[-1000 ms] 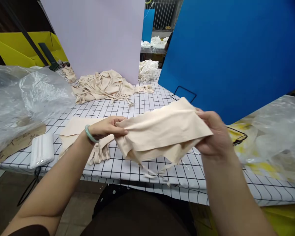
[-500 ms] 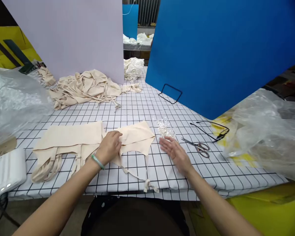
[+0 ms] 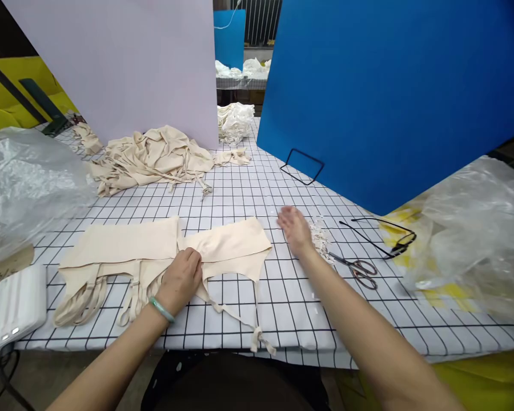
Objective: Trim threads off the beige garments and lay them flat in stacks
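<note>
Two beige strappy tops lie side by side before me. My left hand [image 3: 182,279], with a pale green bangle on the wrist, rests where they meet. Its bent fingers close on the edge of the right beige top [image 3: 231,242]; the fingertips are partly hidden. The left beige top [image 3: 120,242] lies flat with its straps looped toward me. My right hand [image 3: 294,229], slightly blurred, is held low over the table, fingers stretched and holding nothing. Just right of it lie small white scraps [image 3: 321,241], partly covered by my forearm. Small scissors [image 3: 356,269] lie beside them.
Eyeglasses [image 3: 385,240] lie right of the scraps. A beige fabric heap [image 3: 154,157] sits behind, below a pale lilac board [image 3: 124,63]. A blue board [image 3: 368,97] leans at right. Plastic bags [image 3: 480,228] are at the right edge; a white device [image 3: 19,305] sits front left.
My right hand has moved away from me, to the scraps' left side. The scraps now lie closer to the scissors. My left hand has slid toward me along the top. The view has shifted slightly.
</note>
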A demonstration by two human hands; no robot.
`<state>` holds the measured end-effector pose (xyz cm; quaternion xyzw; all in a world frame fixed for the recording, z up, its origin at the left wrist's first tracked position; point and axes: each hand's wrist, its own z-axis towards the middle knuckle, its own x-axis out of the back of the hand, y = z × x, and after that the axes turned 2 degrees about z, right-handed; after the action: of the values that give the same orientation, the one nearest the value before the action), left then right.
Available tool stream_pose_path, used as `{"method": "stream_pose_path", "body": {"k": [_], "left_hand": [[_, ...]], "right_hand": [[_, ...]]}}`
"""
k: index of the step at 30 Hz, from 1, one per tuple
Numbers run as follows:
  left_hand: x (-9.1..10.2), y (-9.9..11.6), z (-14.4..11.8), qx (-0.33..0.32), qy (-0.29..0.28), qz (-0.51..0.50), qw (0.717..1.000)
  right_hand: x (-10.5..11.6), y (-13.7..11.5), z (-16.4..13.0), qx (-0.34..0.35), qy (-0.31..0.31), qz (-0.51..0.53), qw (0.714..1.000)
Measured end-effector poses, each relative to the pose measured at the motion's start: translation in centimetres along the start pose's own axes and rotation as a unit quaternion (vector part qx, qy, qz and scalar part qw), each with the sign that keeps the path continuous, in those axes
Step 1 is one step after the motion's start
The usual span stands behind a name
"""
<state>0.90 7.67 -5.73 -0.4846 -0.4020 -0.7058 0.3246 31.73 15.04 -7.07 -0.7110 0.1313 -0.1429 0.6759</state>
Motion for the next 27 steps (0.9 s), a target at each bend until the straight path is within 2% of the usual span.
{"method": "stream_pose_path", "body": {"k": [3,5,6,8,10,11,13,15,17,20,23,27], "left_hand": [[0.6,0.0,-0.8,0.006,0.03,-0.003,1.0],[1.2,0.3,-1.3,0.026,0.039,0.021,0.999],[1.5,0.4,-1.5,0.041,0.034,0.041,0.998],[2.0,0.6,-1.9,0.068,0.007,0.083,0.994],[2.1,0.6,-2.1,0.079,-0.022,0.115,0.99],[2.1,0.5,-2.1,0.08,-0.028,0.127,0.988],[2.0,0.2,-1.9,0.086,-0.022,0.141,0.986],[2.0,-0.3,-1.6,0.106,-0.004,0.147,0.983],[2.1,-0.7,-1.4,0.123,0.0,0.145,0.982],[2.4,-0.9,-1.3,0.122,-0.022,0.14,0.982],[2.5,-0.1,-1.1,0.102,-0.015,0.118,0.988],[1.9,2.0,0.7,0.037,-0.013,0.095,0.995]], "right_hand": [[3.6,-0.6,-0.1,0.017,0.062,-0.051,0.997],[4.3,-1.1,-1.7,0.045,0.035,-0.14,0.989],[4.0,-1.3,-2.8,0.065,-0.002,-0.209,0.976],[2.6,-1.1,-5.0,0.111,-0.08,-0.359,0.923],[0.9,-0.6,-6.6,0.144,-0.102,-0.455,0.873],[0.1,-0.2,-7.1,0.154,-0.096,-0.475,0.861],[-0.8,0.2,-7.2,0.169,-0.086,-0.482,0.856],[-0.8,0.2,-6.8,0.188,-0.089,-0.476,0.854],[0.4,-0.2,-6.6,0.21,-0.079,-0.484,0.846],[3.5,-1.0,-7.2,0.21,-0.052,-0.513,0.831],[6.1,-0.7,-8.5,0.181,-0.075,-0.525,0.828],[6.7,0.7,-9.5,0.178,-0.059,-0.541,0.82]]}}
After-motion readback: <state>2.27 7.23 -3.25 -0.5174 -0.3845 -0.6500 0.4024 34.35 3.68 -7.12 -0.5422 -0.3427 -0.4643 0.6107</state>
